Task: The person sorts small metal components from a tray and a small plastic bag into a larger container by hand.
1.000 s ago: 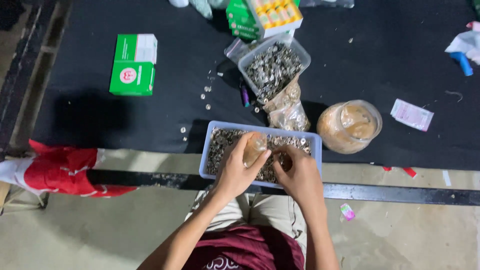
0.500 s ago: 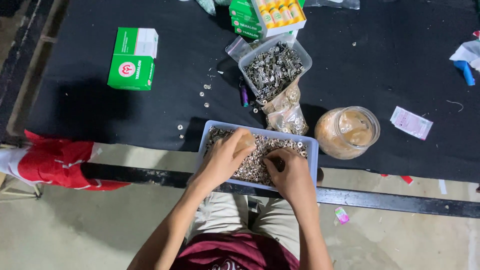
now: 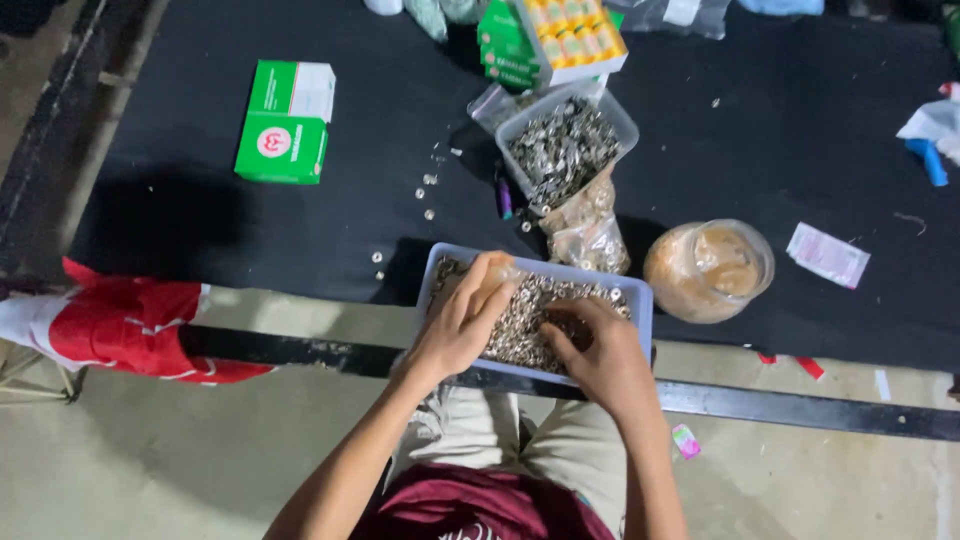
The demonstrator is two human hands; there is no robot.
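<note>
My left hand [image 3: 462,325] has dropped from a raised pinch back into the tray [image 3: 640,300], fingers now curled over the small metal parts [image 3: 525,315]; I cannot tell whether its grip holds any. My right hand [image 3: 600,355] has slid to the tray's near right side, fingertips dug into the pile, grip loosely clenched on parts. So I judge I am gathering again. The tray sits at the worktop's [image 3: 300,225] near edge, long axis running left to right, open side up.
</note>
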